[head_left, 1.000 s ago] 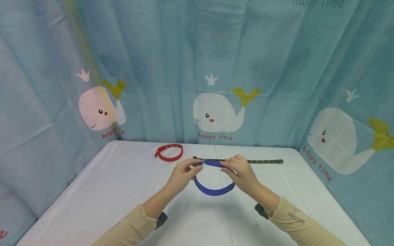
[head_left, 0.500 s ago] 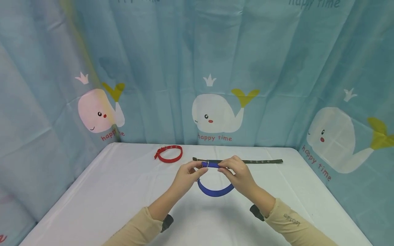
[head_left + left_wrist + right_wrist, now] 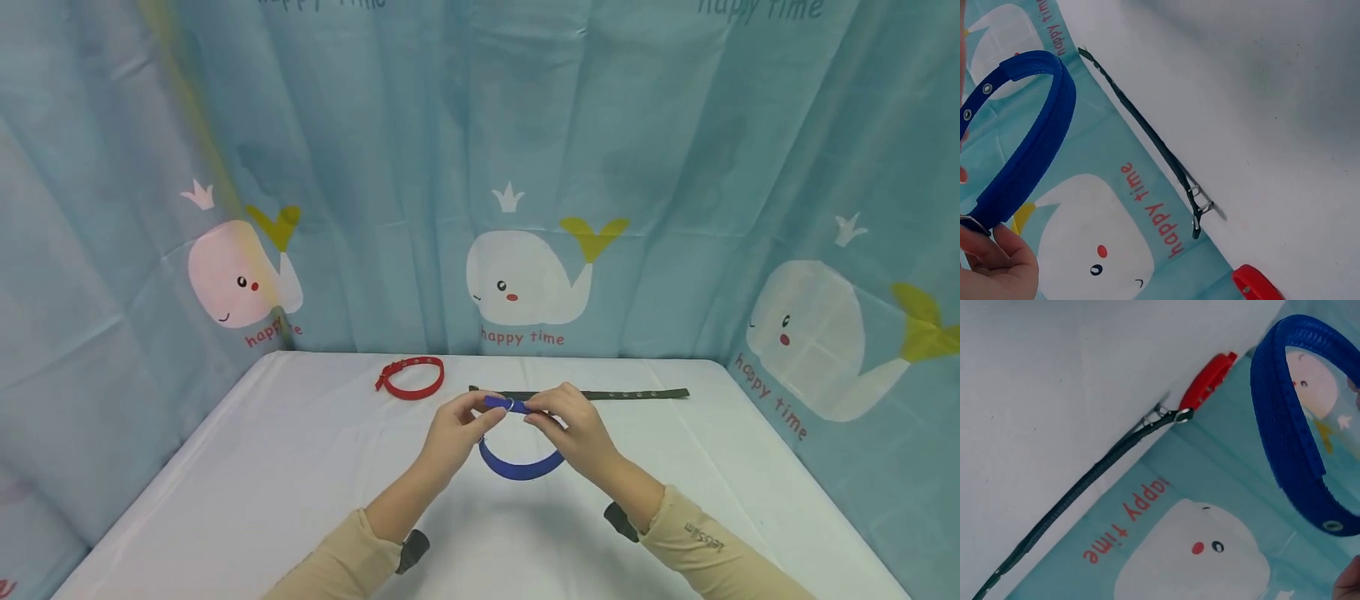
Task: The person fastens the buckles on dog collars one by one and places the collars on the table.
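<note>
Head view: two hands hold a blue collar [image 3: 521, 465] above the white table [image 3: 262, 467].

Left hand [image 3: 452, 433] and right hand [image 3: 573, 429] each pinch the collar's upper part near its metal buckle [image 3: 507, 405], fingertips curled close together, while the rest of the loop hangs below between the wrists. Whether the strap end is already through the buckle is hard to tell from here. Behind the hands a dark strap [image 3: 600, 393] lies flat and straight on the table, and a red collar [image 3: 411, 377], closed in a ring, sits to its left near the whale-print curtain [image 3: 525, 167].
</note>
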`<state>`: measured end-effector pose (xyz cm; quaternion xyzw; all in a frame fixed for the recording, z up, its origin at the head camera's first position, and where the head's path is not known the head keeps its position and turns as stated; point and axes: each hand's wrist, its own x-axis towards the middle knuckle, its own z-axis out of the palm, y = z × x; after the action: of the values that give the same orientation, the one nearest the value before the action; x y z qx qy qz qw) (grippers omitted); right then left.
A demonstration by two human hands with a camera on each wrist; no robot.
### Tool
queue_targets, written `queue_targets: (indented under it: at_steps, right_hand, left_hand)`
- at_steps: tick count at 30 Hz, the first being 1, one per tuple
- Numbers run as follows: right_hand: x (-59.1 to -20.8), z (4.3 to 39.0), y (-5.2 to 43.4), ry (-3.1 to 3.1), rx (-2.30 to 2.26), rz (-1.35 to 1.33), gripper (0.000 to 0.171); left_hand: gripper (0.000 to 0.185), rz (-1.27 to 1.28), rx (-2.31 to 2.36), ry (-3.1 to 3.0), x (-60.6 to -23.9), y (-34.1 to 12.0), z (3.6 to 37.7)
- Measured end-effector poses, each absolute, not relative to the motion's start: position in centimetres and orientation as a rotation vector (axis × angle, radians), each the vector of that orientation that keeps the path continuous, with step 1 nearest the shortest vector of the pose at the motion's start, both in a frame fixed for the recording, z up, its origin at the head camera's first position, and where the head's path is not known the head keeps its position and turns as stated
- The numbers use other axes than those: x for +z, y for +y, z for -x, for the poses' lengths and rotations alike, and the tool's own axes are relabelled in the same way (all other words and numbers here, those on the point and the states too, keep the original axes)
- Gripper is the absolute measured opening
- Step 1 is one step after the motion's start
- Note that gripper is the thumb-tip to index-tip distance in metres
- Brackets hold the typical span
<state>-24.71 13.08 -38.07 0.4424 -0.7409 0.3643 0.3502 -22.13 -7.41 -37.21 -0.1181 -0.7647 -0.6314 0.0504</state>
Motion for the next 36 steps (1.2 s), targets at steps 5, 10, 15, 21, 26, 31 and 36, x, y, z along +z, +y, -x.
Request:
queue_targets:
  at_steps: [5, 10, 15, 21, 26, 31, 36]
  right_hand:
    - [-38.7, 24.7, 14.3, -2.007, 0.979, -1.072, 0.032]
    - [-39.3, 24.2, 14.8, -2.102, 1.13, -1.02, 0.027]
    - [-39.3, 24.0, 14.0, -2.103, 1.235, -1.029, 0.025]
    - [-38.9, 24.1, 12.9, -2.079, 1.262, -1.046, 0.021]
    - [-38.8, 24.2, 12.9, -2.081, 1.247, -0.996, 0.023]
    - [-37.1, 24.4, 13.0, -2.038, 1.2, -0.905, 0.024]
    - [-34.8, 24.6, 12.0, -2.105, 1.143, -1.035, 0.026]
  left_hand:
    - [0.025, 0.301, -1.938, -2.282, -37.0, -8.0, 22.0]
    - [0.027, 0.263, -1.942, -2.261, -36.9, -8.2, 22.0]
    - [0.028, 0.299, -1.959, -2.256, -37.1, -8.0, 22.0]
    - [0.03, 0.326, -1.959, -2.255, -37.3, -7.7, 22.2]
    - [0.029, 0.338, -1.938, -2.254, -37.3, -7.5, 22.3]
    - [0.024, 0.384, -1.83, -2.27, -37.5, -7.3, 22.2]
    - [0.02, 0.461, -1.709, -2.316, -37.6, -7.1, 22.1]
